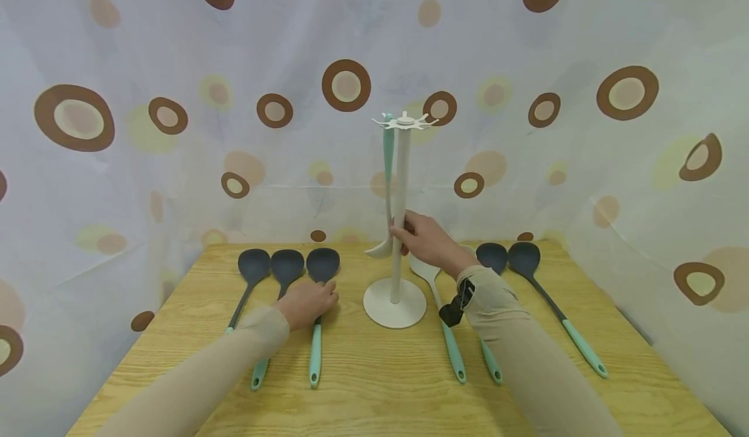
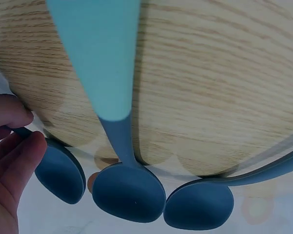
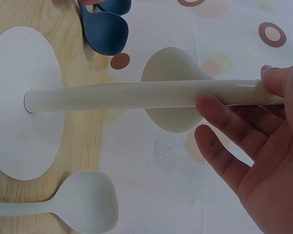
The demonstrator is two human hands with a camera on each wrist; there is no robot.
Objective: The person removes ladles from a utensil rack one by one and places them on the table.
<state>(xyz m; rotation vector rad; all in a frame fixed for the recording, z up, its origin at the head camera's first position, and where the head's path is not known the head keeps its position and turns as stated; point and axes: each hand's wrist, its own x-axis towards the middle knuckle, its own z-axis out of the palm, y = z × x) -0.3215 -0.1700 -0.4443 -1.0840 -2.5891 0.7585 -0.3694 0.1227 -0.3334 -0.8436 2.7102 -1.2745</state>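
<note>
My left hand (image 1: pixel 307 304) pinches the neck of a dark ladle (image 1: pixel 323 264) with a mint handle, which lies on the table. In the left wrist view, thumb and fingers close on that neck beside the bowl (image 2: pixel 61 170). Two similar dark ladles (image 1: pixel 287 266) (image 1: pixel 254 265) lie to its left. My right hand (image 1: pixel 430 238) grips the pole of a white utensil stand (image 1: pixel 402 170), thumb on one side and fingers on the other. From the stand's top hooks hangs a white ladle (image 1: pixel 380 248) with a mint handle; the pole hides part of its bowl in the right wrist view.
Right of the stand's round base lie a white ladle (image 3: pixel 90 200) and two dark ladles (image 1: pixel 493 255) (image 1: pixel 524 257), partly behind my right arm. The wooden table (image 1: pixel 374 365) meets a patterned curtain (image 1: pixel 304 164) at the back. A black band (image 1: pixel 462 300) circles my right wrist.
</note>
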